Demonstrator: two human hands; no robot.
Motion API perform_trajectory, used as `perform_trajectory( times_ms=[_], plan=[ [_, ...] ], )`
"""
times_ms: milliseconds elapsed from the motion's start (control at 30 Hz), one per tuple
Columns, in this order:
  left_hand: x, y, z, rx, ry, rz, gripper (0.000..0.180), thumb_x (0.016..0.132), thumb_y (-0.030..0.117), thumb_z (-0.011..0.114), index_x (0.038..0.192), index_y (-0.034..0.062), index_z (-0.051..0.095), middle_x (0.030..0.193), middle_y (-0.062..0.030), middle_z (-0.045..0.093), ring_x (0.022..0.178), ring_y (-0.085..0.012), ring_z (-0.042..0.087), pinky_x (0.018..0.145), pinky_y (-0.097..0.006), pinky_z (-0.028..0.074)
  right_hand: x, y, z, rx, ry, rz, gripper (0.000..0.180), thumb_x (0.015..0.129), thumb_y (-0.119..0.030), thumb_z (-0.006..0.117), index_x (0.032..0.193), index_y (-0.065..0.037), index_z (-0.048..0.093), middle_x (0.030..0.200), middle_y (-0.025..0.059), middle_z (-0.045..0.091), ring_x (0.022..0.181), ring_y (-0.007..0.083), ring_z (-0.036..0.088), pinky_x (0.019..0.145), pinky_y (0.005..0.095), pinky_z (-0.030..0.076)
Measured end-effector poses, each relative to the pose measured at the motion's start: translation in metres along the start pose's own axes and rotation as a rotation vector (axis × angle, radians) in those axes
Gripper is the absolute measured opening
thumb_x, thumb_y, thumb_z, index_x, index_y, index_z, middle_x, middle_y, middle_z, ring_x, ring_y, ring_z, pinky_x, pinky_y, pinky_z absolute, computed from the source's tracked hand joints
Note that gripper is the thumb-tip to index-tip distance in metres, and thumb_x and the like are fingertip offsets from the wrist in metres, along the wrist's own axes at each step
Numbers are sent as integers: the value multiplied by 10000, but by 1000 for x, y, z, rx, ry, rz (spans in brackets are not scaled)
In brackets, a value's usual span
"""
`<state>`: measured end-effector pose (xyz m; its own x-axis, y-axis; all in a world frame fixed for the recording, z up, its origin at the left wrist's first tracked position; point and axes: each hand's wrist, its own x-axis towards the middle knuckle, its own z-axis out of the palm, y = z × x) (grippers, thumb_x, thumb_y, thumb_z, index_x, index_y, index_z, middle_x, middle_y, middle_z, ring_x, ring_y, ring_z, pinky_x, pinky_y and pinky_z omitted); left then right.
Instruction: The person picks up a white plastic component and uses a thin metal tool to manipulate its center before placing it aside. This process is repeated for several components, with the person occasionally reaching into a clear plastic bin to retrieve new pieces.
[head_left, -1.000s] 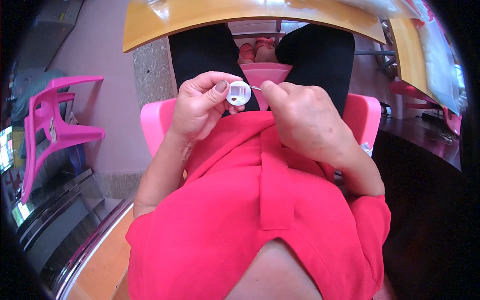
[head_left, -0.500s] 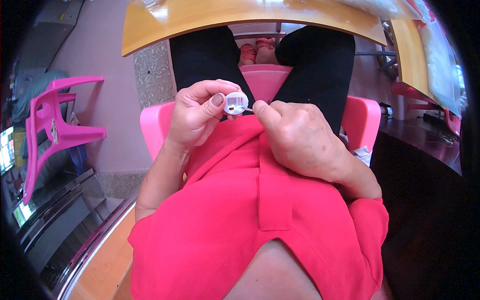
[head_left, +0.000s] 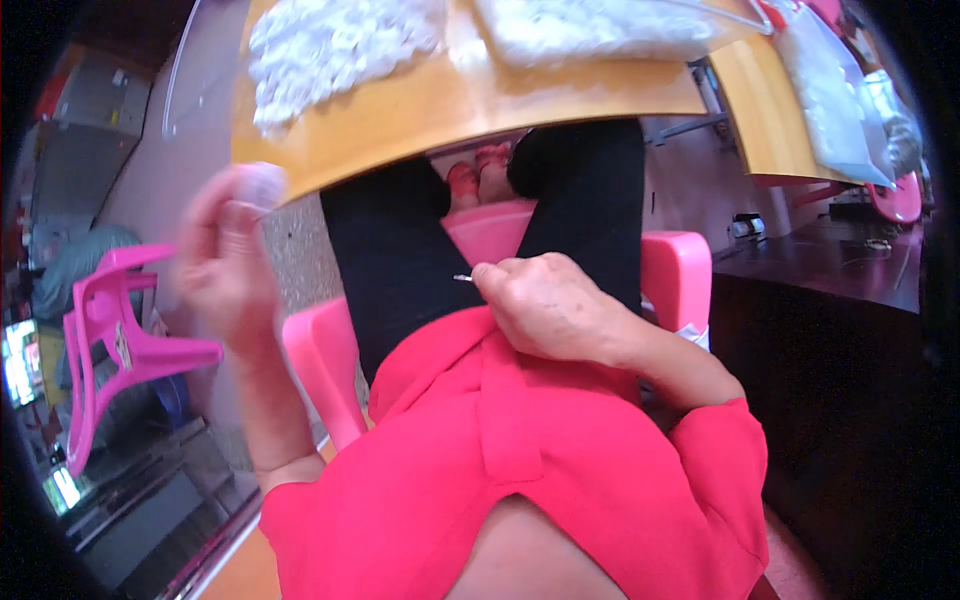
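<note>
My left hand [head_left: 228, 255], smeared by motion, is raised at the left near the table's front corner. Between its thumb and fingertips is a small round white plastic piece [head_left: 262, 184], too blurred for detail. My right hand [head_left: 550, 305] is closed in front of my lap around a thin tool with a metal tip [head_left: 462, 278]. Only that tip pokes out past the thumb, pointing left; my fist hides the rest. Many small white plastic pieces [head_left: 335, 50] lie in a heap on the wooden table [head_left: 420, 125], beyond my left hand.
Beside the heap lies a clear bag of white pieces [head_left: 600, 30]. Another plastic bag [head_left: 825, 100] hangs over the wooden surface at right. I sit on a pink chair [head_left: 675, 285]. A second pink chair [head_left: 140, 350] stands at left, and a dark table [head_left: 820, 265] at right.
My left hand has moved left and up toward the table with the white piece, away from the tool. My right hand stays near my lap. The view has shifted, showing more tabletop.
</note>
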<state>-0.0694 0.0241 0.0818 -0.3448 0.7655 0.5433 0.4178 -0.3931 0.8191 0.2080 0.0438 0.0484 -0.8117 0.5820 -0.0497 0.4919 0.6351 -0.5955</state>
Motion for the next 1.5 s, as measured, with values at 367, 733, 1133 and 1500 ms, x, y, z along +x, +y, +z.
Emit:
perform_trajectory(
  times_ms=[367,733,1133,1500],
  plan=[
    [200,4,61,714,-191,306,241,856,101,643,1077,4,653,1101,-93,638,1013,-151,589,907,-255,437,4,48,15,114,27,153,142,747,-79,515,769,11,623,692,248,630,699,388,657,647,469,534],
    [205,10,290,1115,-1407,485,216,748,157,697,921,28,686,864,-164,677,792,-301,638,710,-381,494,2,54,25,85,-59,128,190,808,-94,492,831,30,635,751,246,649,737,382,664,658,469,535],
    [207,0,294,769,-1146,361,97,735,43,634,821,7,661,707,-168,626,684,-220,623,623,-350,487,2,56,22,72,-21,89,168,785,-89,506,806,20,634,733,242,647,718,379,664,650,460,537],
    [82,33,126,-1105,-796,-428,257,915,19,482,1149,-64,551,1077,-268,590,963,-361,629,773,-376,552,4,48,26,100,-95,173,120,763,-111,530,770,-25,613,692,233,618,704,390,642,644,475,515]
  ],
)
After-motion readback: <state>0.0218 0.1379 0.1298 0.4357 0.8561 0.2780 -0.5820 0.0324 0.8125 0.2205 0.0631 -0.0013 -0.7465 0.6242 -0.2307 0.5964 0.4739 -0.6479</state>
